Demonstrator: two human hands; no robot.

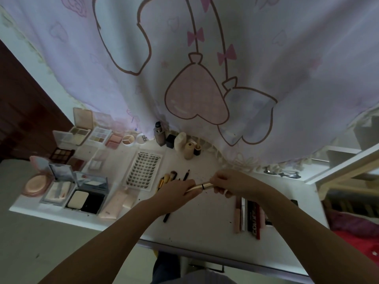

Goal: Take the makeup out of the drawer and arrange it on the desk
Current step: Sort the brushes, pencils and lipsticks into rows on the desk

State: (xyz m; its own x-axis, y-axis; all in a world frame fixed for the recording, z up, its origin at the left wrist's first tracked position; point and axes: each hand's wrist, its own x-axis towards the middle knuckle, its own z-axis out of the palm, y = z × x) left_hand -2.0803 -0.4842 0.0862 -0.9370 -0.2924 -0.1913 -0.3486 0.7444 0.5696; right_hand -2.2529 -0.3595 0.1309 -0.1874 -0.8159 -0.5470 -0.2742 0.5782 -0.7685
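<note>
Both my hands hold a slim gold makeup tube (202,186) with a dark ring, level above the white desk (207,222). My left hand (177,190) grips its left end and my right hand (227,181) pinches its right end. Several makeup brushes and pencils (172,178) lie just behind my left hand. A row of lip products (249,216) lies under my right forearm. Open palettes and compacts (82,175) cover the desk's left side, beside a false-lash card (144,170). Small bottles (176,142) stand at the back.
A pale curtain (194,68) with pink and lilac prints hangs over the desk's back edge. Scissors (283,174) lie at the right rear. A wooden frame (348,171) and red fabric (356,240) are to the right. The desk's front edge with a metal handle (207,268) is near me.
</note>
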